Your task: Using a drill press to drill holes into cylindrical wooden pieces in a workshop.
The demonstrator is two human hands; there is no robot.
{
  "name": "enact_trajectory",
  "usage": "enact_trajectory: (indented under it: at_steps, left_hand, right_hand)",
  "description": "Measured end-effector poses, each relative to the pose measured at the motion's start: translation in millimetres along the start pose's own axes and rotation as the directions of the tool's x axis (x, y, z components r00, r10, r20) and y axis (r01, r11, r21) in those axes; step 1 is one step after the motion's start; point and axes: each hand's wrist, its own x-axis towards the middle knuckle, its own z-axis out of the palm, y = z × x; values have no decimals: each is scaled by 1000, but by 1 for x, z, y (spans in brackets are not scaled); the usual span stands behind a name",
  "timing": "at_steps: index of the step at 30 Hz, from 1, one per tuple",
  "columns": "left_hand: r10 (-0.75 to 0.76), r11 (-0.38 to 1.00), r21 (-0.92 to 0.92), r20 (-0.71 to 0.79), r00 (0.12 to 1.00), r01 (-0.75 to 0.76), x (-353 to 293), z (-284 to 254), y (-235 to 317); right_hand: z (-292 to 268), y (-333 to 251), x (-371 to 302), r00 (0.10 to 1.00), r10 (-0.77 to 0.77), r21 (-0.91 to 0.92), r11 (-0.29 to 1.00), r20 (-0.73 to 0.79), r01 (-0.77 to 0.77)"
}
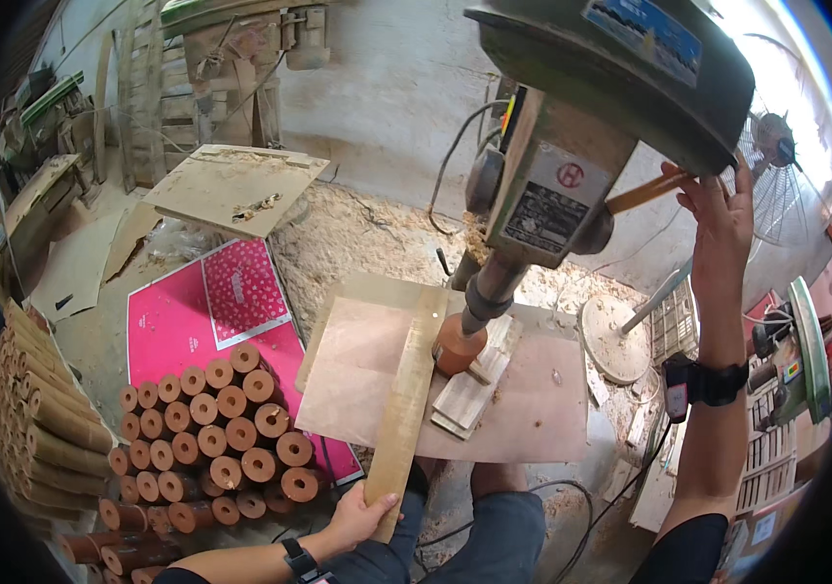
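Observation:
My left hand (361,510) is closed around the near end of a long flat wooden strip (404,409). The strip's far part lies over the worktable (533,419), against a brown cylinder (460,346) under the drill press chuck (490,297). Any drill bit there is hidden by the cylinder. Raised at the right of the green drill press (620,68), my right hand (720,209) grips a wooden feed lever (647,193). Short wooden boards (479,384) lie on the table beside the cylinder.
Many brown cylinders with centre holes (226,433) are stacked at lower left, beside a pile of long tubes (46,389). Pink printed sheeting (167,316) lies behind them. Sawdust (367,234) covers the floor along the wall. A standing fan (774,141) and a cable (620,501) are at right.

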Motion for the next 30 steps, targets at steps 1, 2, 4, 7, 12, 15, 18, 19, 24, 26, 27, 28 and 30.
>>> enact_trajectory:
  at_steps: [1, 2, 4, 7, 12, 15, 18, 19, 24, 26, 27, 28, 30]
  left_hand:
    - [12, 1000, -18, -12, 1000, -12, 0, 0, -1]
    - [6, 998, -66, -1, 1000, -6, 0, 0, -2]
    - [16, 999, -44, -31, 999, -18, 0, 0, -3]
    - [10, 999, -31, -21, 1000, -11, 1, 0, -4]
    - [74, 996, -44, -43, 996, -76, 1, -1, -8]
    - [70, 998, 11, -50, 996, -69, 2, -2, -9]
    - [26, 1000, -4, -28, 999, -27, 2, -3, -11]
    - [30, 999, 13, -41, 999, -29, 3, -4, -12]
    - [72, 997, 46, -69, 995, -69, 9, -9, -29]
    - [75, 994, 91, -88, 993, -67, 14, -11, -37]
    - [131, 972, 206, -91, 987, -110, 15, -12, -39]
    - [186, 935, 321, -88, 978, -149, 16, -13, -39]
    - [190, 930, 338, -109, 976, -143, 13, -14, -35]
  right_hand:
    - [-1, 9, 6, 998, -62, -119, 991, -3, 61]
    - [-1, 24, 11, 984, -178, -154, 972, 25, 180]
    - [1, 61, 33, 986, -169, -116, 979, 6, 168]
    - [6, 121, 55, 996, 90, -30, 995, -20, -91]
    - [50, 192, -18, 945, 326, 28, 945, -14, -325]
    - [53, 163, -112, 729, 683, -115, 729, 51, -675]
    - [26, 76, -182, 892, 386, -687, 716, 237, -127]
    - [16, 45, -191, 897, 383, -748, 656, 219, -97]
    - [-6, -43, -140, 993, -104, -697, 709, 46, 107]
    - [-4, -26, -77, 979, -96, -398, 917, -182, 16]
    - [-3, -12, -44, 967, -138, -289, 955, -216, 71]
    - [-2, 6, -10, 969, -128, -124, 987, -211, 103]
    - [3, 50, 45, 983, 69, 59, 996, -172, -60]
